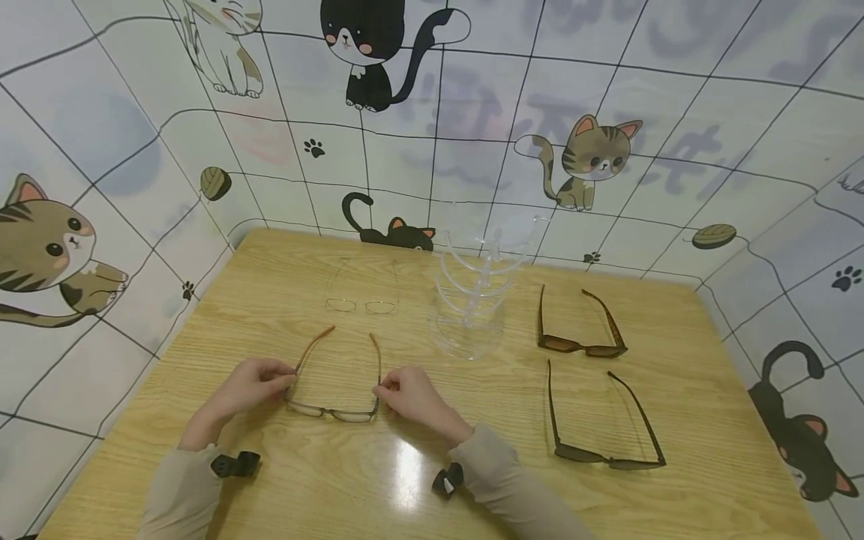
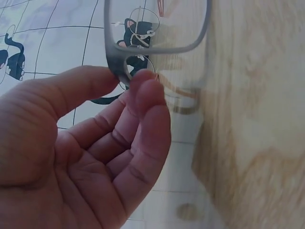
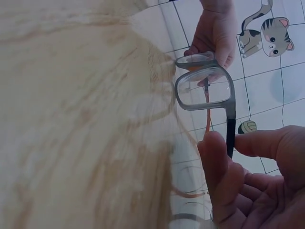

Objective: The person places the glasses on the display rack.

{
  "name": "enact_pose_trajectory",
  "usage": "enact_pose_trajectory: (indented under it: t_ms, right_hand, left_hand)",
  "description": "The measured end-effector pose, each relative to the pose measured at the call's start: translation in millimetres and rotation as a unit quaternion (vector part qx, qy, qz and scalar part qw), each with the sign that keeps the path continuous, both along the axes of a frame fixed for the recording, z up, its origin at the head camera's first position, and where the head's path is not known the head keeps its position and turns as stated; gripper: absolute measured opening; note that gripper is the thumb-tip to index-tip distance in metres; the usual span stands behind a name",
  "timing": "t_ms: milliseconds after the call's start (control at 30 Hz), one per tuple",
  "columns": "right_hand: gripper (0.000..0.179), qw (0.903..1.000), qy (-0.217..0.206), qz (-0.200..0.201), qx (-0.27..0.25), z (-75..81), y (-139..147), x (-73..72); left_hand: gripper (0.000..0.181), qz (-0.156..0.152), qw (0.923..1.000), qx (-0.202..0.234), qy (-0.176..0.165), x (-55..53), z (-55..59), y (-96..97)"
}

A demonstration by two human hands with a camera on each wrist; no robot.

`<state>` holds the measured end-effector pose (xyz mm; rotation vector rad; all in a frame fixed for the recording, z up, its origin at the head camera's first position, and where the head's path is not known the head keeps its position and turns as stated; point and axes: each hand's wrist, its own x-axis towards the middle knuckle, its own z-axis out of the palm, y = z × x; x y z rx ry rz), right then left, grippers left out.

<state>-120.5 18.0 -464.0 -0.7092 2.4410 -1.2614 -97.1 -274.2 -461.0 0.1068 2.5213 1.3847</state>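
Note:
A pair of grey-framed eyeglasses (image 1: pixel 337 415) with orange-brown temple tips is at the left-centre of the table, lenses toward the person and temples pointing away. My left hand (image 1: pixel 253 386) pinches its left hinge area between thumb and fingers; the left wrist view shows this hand (image 2: pixel 95 138) at the frame corner. On the other side my right hand (image 1: pixel 412 394) pinches the right temple close to the hinge. In the right wrist view the right hand's thumb and index finger (image 3: pixel 214 162) meet on the dark temple, with the left hand (image 3: pixel 217 33) beyond the lenses.
Thin wire-rimmed glasses (image 1: pixel 380 307) lie farther back. A clear tiered display stand (image 1: pixel 472 300) rises at the back centre. To the right lie brown tortoiseshell sunglasses (image 1: pixel 583 349) and dark sunglasses (image 1: pixel 610 460). Cat-patterned sheeting (image 1: pixel 472 165) surrounds the wooden table (image 1: pixel 675 390).

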Motion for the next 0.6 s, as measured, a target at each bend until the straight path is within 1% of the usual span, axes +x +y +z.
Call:
enact_pose_trajectory:
  t_ms: [67,133,200,367,467,600]
  right_hand:
    - [0.024,0.9988,-0.042,-0.004,-0.025,-0.6,0,0.4]
    - [0.024,0.9963,-0.072,-0.012,-0.045,-0.9,0,0.8]
    - [0.024,0.9934,-0.097,-0.022,-0.059,-1.4,0,1.1]
    - [0.021,0.9866,-0.14,-0.037,-0.074,-0.8,4,1.2]
    - [0.021,0.9817,-0.167,-0.044,-0.081,-0.5,8,1.4]
    - [0.022,0.9724,-0.201,-0.055,-0.105,1.9,17,2.7]
  left_hand:
    - [0.025,0.006,0.9997,0.017,-0.014,-0.1,-1.0,-0.5]
    - [0.026,0.015,0.999,0.033,-0.026,-0.4,-1.9,-0.2]
    - [0.027,0.02,0.9984,0.044,-0.03,-0.8,-2.9,0.3]
    - [0.029,0.02,0.9961,0.079,-0.033,-0.7,-3.6,2.3]
    - [0.032,0.018,0.9932,0.107,-0.041,0.4,-1.9,4.9]
    - [0.037,0.004,0.9902,0.133,-0.043,0.9,1.5,9.9]
